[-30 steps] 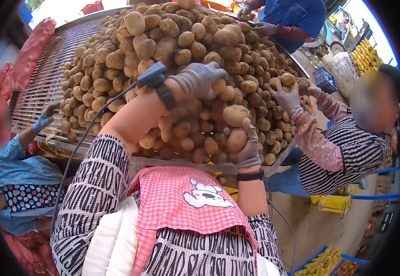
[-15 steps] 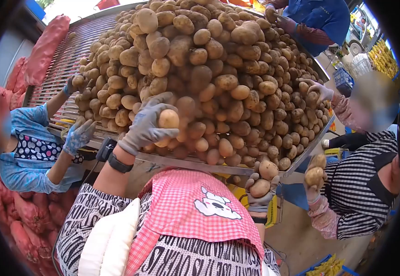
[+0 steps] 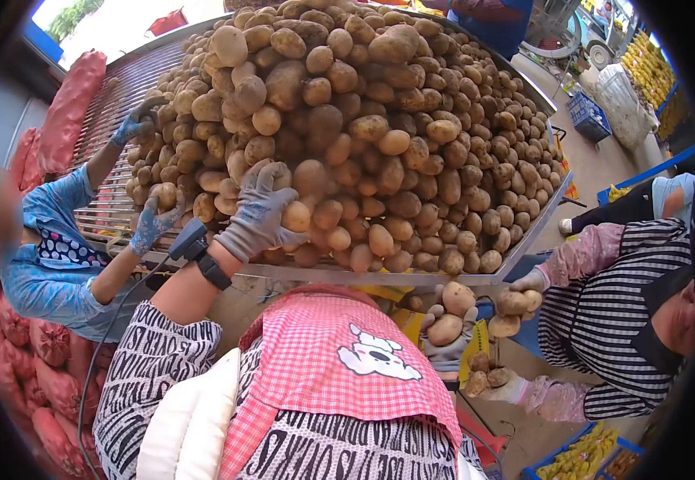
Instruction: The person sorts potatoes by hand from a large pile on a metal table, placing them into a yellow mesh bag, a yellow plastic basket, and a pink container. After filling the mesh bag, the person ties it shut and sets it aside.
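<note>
Left hand (image 3: pixel 258 214): in a grey glove, pressed to the near face of the potato heap (image 3: pixel 379 120); fingers curled round a pale potato (image 3: pixel 295 216), thumb under it; a black band with a cable sits at the wrist
Right hand (image 3: pixel 448 342): grey glove, held just below the counter's near edge, towards the right corner; palm up, fingers cupped round two potatoes (image 3: pixel 446 328), one resting above the other
Potato heap: piled high over most of the counter (image 3: pixel 411 279), running down to the metal rim on the near edge; the slatted bed shows bare along the left side
Apron (image 3: pixel 339 352): pink check with a small white animal print, worn over a black-and-white lettered top; it hangs directly below the near edge
Co-worker on the left (image 3: pixel 51 256): blue top; one blue-gloved hand (image 3: pixel 155 220) holds a potato at the left edge of the heap, the other reaches higher up the same side
Co-worker on the right (image 3: pixel 619 320): striped top, floral sleeves; both gloved hands carry potatoes below the near right corner
Red sacks (image 3: pixel 67 104): full, stacked beyond the left edge
Blue crate (image 3: pixel 587 116): on the floor, beyond the right edge
</note>
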